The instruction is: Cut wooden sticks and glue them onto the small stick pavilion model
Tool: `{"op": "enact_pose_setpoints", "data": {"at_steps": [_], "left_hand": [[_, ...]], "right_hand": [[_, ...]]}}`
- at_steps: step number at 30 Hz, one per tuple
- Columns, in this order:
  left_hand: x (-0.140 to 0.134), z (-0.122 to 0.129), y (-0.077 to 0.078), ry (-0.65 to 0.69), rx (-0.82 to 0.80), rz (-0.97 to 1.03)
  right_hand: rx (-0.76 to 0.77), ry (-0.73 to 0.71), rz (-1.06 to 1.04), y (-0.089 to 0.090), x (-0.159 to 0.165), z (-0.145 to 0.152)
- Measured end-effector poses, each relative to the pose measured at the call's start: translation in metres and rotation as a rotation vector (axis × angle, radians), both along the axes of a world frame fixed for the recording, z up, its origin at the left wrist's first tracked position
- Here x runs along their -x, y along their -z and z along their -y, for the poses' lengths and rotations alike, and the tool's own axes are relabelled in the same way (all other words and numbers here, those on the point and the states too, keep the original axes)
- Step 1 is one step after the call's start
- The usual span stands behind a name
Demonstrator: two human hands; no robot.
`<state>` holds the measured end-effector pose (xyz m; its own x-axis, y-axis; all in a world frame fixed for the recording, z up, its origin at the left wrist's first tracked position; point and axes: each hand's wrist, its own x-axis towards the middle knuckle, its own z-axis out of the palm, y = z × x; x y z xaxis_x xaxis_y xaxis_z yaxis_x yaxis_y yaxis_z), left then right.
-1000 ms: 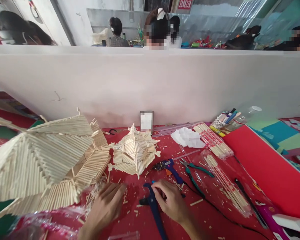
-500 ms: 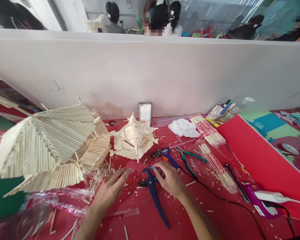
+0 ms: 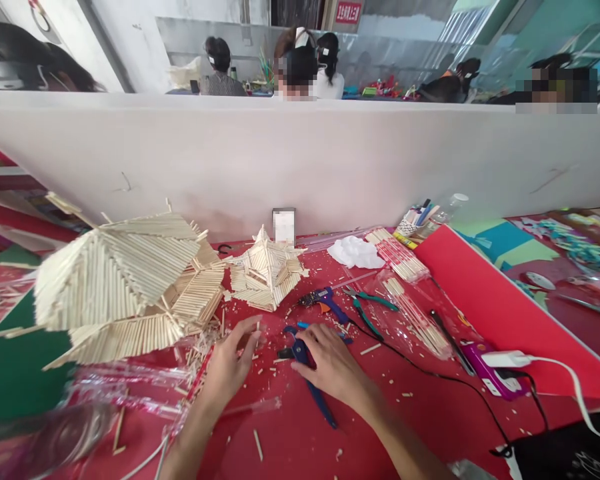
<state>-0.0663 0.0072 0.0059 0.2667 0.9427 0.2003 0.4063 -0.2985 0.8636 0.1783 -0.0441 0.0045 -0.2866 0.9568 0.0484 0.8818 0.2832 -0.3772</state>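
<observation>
Clock from between our hands: the big stick roof [image 3: 115, 273] is sitting at 10, probably aside for elbow room. The small stick roof [image 3: 267, 273] is standing at 12, likely for easy reach. Our right hand [image 3: 333, 365] is lying over the blue cutter [image 3: 322, 402] at 4, fingers spread wide; we can't tell if they're gripping. The glue gun [image 3: 327, 301] is lying at 1, presumably handy, nozzle toward the small roof. Our left hand [image 3: 229, 363] is hovering at 9, fingertips narrow; we can't tell if they're pinching the stick bit [image 3: 259, 326].
</observation>
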Motion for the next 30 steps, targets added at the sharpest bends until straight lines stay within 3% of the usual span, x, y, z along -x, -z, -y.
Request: {"op": "enact_pose_setpoints", "data": {"at_steps": [5,12,19,30], "left_hand": [[-0.011,-0.003,-0.024,0.043,0.272,0.326],[-0.032,-0.007,-0.046,0.001,0.441,0.42],[-0.041,-0.015,-0.045,-0.023,0.47,0.408],[-0.044,-0.019,-0.042,-0.042,0.537,0.414]], "right_hand": [[0.031,0.06,0.122,0.007,0.009,0.017],[0.053,0.055,0.142,0.008,0.01,0.017],[0.076,0.011,0.122,0.005,0.006,0.009],[0.065,0.008,0.041,0.013,0.003,0.005]]}}
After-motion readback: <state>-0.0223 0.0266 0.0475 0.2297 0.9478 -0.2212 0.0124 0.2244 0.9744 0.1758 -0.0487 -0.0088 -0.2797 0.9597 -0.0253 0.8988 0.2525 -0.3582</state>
